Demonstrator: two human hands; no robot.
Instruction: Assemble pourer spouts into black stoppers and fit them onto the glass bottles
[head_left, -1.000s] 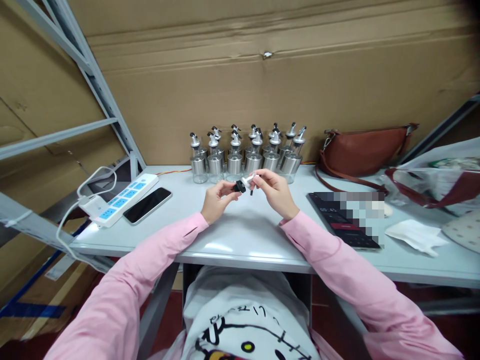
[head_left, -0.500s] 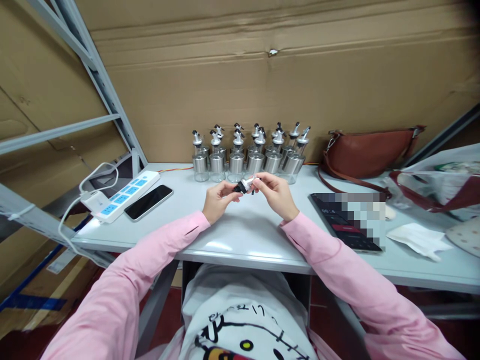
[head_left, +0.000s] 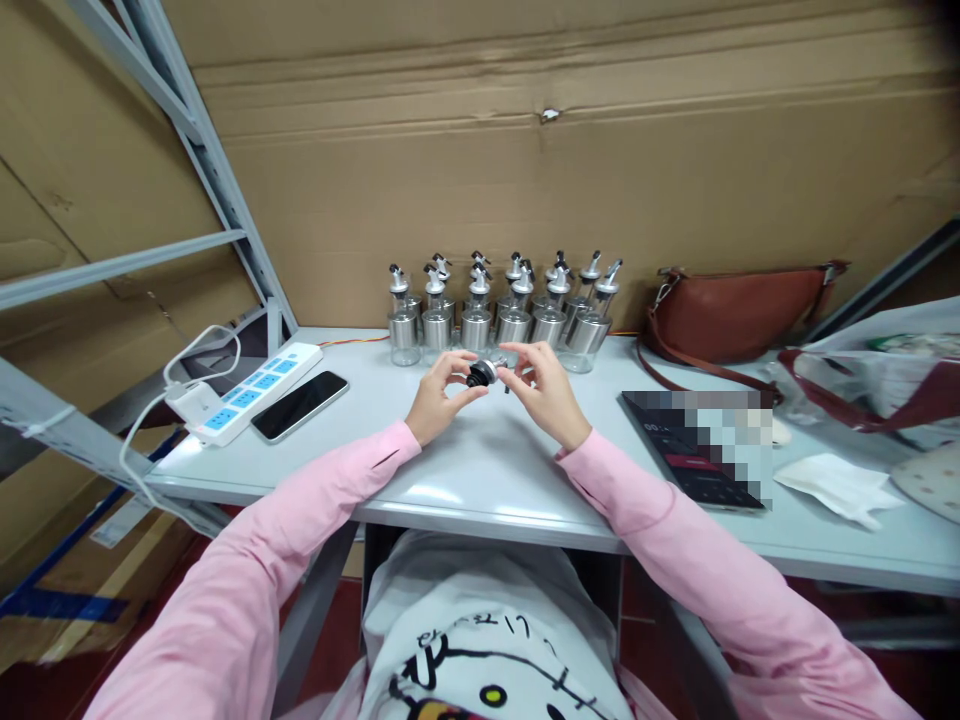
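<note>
Between my hands, above the table, is a bottle pourer (head_left: 484, 373) with a silver spout and a black ribbed stopper, lying tilted with the stopper to the left. My left hand (head_left: 437, 400) holds the stopper end between thumb and fingertips. On the spout end, my right hand (head_left: 551, 395) has its thumb against the metal, the index finger raised a little above it. Behind them stand several glass bottles (head_left: 476, 330) with steel sleeves, in two rows, topped with similar pourers.
A white power strip (head_left: 262, 395) and a phone (head_left: 300, 406) lie at left. To the right are a brown bag (head_left: 735, 315), a tablet (head_left: 675, 440), a white tissue (head_left: 836, 485) and a plastic bag (head_left: 892, 370). A cardboard wall (head_left: 450, 190) rises behind the grey table (head_left: 480, 480).
The pourer has turned slightly in my hands, showing more of the stopper's ribbed end. My right index finger has lifted from the spout and the fingers have spread.
</note>
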